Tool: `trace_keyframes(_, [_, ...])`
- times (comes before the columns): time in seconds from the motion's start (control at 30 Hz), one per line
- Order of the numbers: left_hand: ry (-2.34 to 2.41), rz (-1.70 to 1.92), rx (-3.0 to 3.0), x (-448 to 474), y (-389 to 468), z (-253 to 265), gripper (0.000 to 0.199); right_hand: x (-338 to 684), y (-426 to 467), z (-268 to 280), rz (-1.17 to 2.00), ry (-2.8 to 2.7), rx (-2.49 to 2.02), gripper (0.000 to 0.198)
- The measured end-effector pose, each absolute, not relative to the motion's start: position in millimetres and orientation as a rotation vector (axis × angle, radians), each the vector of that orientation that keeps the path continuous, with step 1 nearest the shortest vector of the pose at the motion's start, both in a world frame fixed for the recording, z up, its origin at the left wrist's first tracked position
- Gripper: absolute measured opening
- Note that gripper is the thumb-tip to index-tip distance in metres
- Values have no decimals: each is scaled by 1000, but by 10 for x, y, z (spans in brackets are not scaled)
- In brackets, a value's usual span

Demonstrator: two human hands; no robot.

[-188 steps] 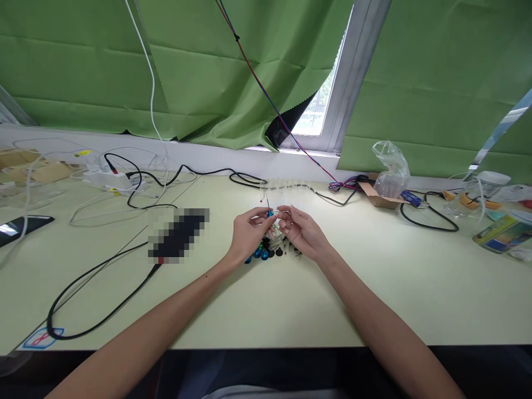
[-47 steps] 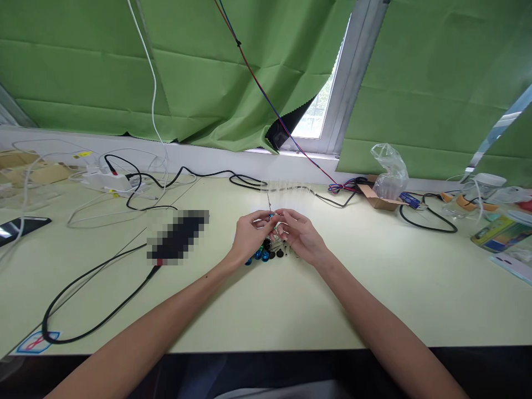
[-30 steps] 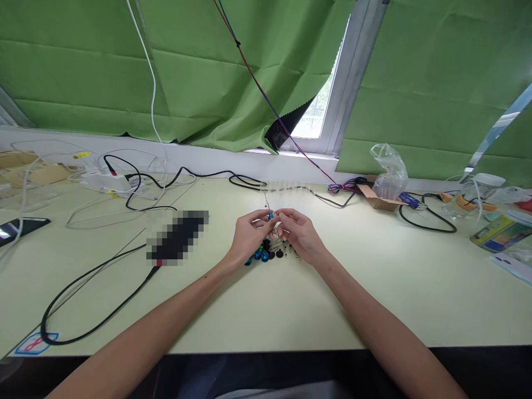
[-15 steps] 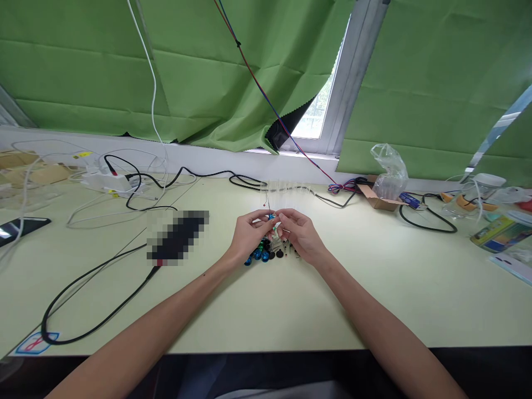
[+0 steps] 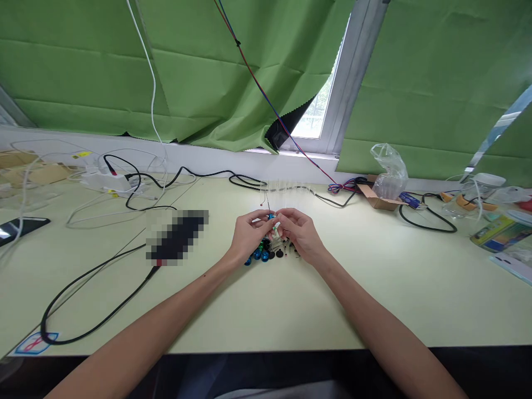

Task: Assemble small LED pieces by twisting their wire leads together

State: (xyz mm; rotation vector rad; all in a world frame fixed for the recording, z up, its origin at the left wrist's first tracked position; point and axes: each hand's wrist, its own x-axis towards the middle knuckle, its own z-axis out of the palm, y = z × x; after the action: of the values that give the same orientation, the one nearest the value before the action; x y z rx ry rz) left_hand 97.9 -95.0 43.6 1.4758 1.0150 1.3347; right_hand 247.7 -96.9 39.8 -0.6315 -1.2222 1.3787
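My left hand [image 5: 246,235] and my right hand [image 5: 304,235] meet over the middle of the table, fingertips pinched together. Between them is a small shiny blue piece [image 5: 271,216] with a thin dark wire rising from it; fingers cover most of it. Both hands are closed around this piece. Just below lies a pile of shiny blue round pieces [image 5: 265,256], with some green among them. Black round discs [image 5: 280,253] and thin pin-like metal parts [image 5: 286,247] lie beside these, partly under my right hand. Behind the fingers stands a row of clear, tube-like plastic [image 5: 286,194].
On the left, a black cable [image 5: 89,272] loops across the table [image 5: 266,316] near a blurred-out dark object [image 5: 178,237]. A phone [image 5: 22,228] lies far left. An open cardboard box [image 5: 380,198] holds a clear plastic bag [image 5: 389,174]. A jar with a label [image 5: 501,231] is at the right.
Almost nothing differs. Both hands stay pinched around the blue piece, and the thin wire's end with its small red tip has shifted slightly left.
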Motion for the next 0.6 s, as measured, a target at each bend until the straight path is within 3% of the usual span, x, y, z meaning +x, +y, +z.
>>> trace_keyframes(0.6, [1066,1383,1584,999,-990,437,35,2475,-955,390,1237,-1238,-699,28])
